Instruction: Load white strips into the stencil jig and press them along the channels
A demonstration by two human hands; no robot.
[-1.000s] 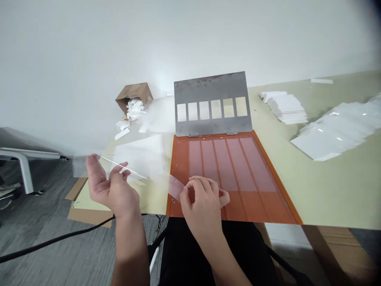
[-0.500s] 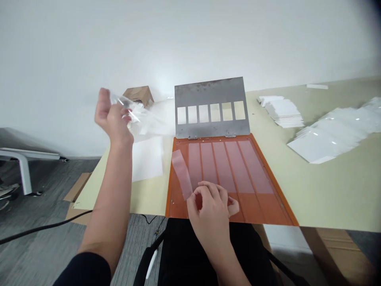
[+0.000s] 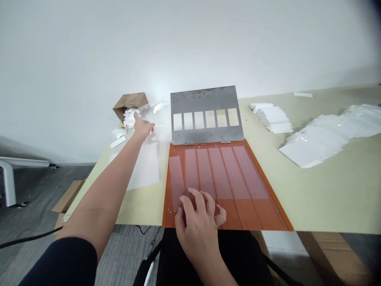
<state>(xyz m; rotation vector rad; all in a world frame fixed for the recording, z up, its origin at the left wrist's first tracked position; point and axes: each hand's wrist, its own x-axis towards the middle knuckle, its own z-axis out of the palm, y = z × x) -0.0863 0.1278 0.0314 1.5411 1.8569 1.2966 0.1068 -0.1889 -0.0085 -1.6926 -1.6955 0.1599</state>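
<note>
My left hand (image 3: pixel 143 126) is stretched out at the back left beside the cardboard box (image 3: pixel 131 98), its fingers apart, over thin clear film. A small white edge shows below its fingertips; whether it touches them I cannot tell. My right hand (image 3: pixel 199 222) is low over the orange tray (image 3: pixel 250 214), fingers spread and bent. Its thumb and index finger are close to the lower end of a loose translucent strip (image 3: pixel 176 174), which lies slightly askew in the leftmost slot. Similar strips (image 3: pixel 220 171) fill the slots to its right. The hinged grey metal lid (image 3: pixel 205 97) stands raised behind, with a row of pale rectangles.
White scraps (image 3: pixel 128 119) spill from the box. A white sheet (image 3: pixel 145 167) lies left of the tray. To the right are a stack of white cards (image 3: pixel 275 119) and a fanned row of clear-wrapped white pieces (image 3: pixel 318 135). The table's front edge (image 3: pixel 333 230) is near my lap.
My left hand has come down from the raised position, where it held clear film, to beside the box. The loose strip now lies flatter in its slot, and my right hand's fingers have spread.
</note>
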